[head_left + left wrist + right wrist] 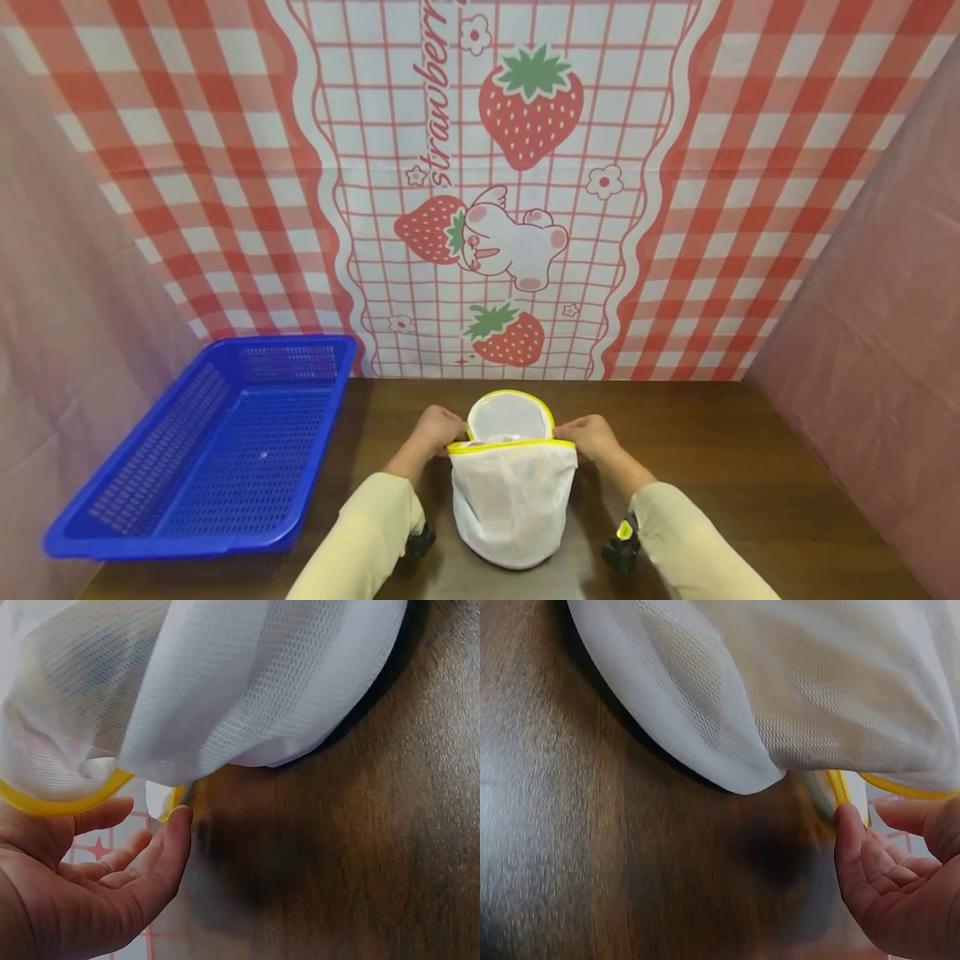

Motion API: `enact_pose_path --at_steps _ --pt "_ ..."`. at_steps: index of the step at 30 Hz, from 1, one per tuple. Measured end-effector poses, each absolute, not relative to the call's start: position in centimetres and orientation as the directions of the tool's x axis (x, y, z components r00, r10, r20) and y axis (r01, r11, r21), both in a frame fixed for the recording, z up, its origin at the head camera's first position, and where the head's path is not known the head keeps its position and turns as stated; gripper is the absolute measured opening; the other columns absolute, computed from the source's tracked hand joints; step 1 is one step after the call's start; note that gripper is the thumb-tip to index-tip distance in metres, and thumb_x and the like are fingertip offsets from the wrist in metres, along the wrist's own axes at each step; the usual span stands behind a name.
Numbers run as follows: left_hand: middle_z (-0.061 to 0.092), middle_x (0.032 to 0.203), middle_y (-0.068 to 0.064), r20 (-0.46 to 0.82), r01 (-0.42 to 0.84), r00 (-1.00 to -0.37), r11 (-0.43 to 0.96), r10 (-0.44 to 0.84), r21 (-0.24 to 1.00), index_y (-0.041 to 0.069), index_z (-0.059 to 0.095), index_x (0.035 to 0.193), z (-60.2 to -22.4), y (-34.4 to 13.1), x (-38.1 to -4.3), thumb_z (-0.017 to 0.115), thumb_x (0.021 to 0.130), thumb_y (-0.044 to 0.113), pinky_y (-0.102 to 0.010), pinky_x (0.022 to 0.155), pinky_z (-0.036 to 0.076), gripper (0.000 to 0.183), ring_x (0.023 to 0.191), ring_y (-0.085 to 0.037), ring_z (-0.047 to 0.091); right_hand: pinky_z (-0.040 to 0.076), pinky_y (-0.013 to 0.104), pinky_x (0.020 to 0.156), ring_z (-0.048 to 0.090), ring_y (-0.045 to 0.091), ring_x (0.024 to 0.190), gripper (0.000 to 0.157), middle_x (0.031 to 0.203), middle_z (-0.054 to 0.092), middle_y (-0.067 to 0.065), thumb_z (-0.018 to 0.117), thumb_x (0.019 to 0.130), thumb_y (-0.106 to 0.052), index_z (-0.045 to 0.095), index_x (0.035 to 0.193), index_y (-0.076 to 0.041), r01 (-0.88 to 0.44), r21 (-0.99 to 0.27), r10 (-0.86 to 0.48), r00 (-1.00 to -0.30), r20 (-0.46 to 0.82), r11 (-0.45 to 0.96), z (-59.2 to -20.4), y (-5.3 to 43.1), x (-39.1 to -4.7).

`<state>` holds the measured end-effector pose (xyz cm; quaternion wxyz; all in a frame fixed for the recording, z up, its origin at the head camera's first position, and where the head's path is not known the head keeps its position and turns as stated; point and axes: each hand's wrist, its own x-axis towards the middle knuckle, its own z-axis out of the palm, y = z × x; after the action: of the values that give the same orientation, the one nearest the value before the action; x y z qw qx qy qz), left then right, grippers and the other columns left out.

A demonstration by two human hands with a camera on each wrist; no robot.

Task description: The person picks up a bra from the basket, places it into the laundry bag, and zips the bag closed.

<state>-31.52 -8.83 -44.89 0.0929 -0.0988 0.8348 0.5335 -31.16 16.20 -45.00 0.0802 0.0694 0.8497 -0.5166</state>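
A white mesh laundry bag (512, 504) with yellow trim stands upright on the table, its round lid (510, 415) raised behind the opening. My left hand (439, 429) pinches the lid's left edge beside the rim. Opposite it, my right hand (591, 437) holds the lid's right edge between thumb and fingers. In the left wrist view, the mesh bag (247, 682) hangs over the left hand (105, 892), and a dim darker shape shows through the fabric. The right wrist view has the right hand (900, 877) at the yellow-edged lid (838, 787). The bag's contents are unclear.
A blue plastic basket (292, 450) with perforated walls stands on the left of the brown wooden table (697, 467). Behind the table hangs a red-and-white strawberry-print cloth (525, 192). Pinkish curtains (870, 333) close off both sides.
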Motion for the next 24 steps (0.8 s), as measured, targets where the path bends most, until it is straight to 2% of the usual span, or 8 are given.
enact_pose_path --at_steps 6,9,20,24 --pt "0.052 0.065 0.001 -0.286 -0.281 -0.957 0.374 -0.042 0.884 -0.008 0.065 0.097 -44.9 -8.6 -31.2 0.060 0.082 0.006 -0.029 0.054 0.054 0.021 0.058 -0.008 0.050 0.049 0.025 0.060 0.057 0.016 0.069 0.030 0.085 0.069 0.022 0.069 0.079 -0.013 0.068 0.092 0.014 0.167 -0.823 0.043 -0.984 -0.172 0.543 -45.6 16.0 -31.5" --pt "0.053 0.064 0.002 -0.290 -0.281 -0.957 0.355 -0.028 0.892 -0.008 0.065 0.100 -44.9 -8.6 -31.2 0.059 0.081 0.005 -0.028 0.054 0.054 0.024 0.058 -0.007 0.050 0.049 0.025 0.060 0.057 0.016 0.067 0.030 0.086 0.069 0.025 0.068 0.079 -0.012 0.068 0.092 0.015 0.161 -0.830 0.038 -0.985 -0.167 0.535 -45.8 16.0 -31.7" --pt "0.054 0.063 0.003 -0.329 -0.319 -0.944 0.296 -0.017 0.900 -0.005 0.065 0.089 -45.3 -8.6 -31.5 0.061 0.082 0.005 -0.023 0.049 0.050 0.013 0.055 -0.006 0.049 0.048 0.022 0.056 0.055 0.011 0.058 0.028 0.077 0.069 0.020 0.066 0.078 -0.008 0.066 0.092 0.017 0.171 -0.870 0.049 -0.985 -0.168 0.462 -46.2 15.8 -31.8" --pt "0.057 0.065 0.003 -0.335 -0.326 -0.942 0.287 -0.018 0.901 -0.004 0.066 0.093 -45.6 -8.5 -31.7 0.060 0.081 0.005 -0.023 0.051 0.051 0.016 0.056 -0.005 0.050 0.048 0.022 0.056 0.055 0.010 0.058 0.028 0.081 0.069 0.019 0.065 0.078 -0.007 0.065 0.095 0.016 0.181 -0.887 0.055 -0.983 -0.174 0.425 -46.2 15.7 -31.9"
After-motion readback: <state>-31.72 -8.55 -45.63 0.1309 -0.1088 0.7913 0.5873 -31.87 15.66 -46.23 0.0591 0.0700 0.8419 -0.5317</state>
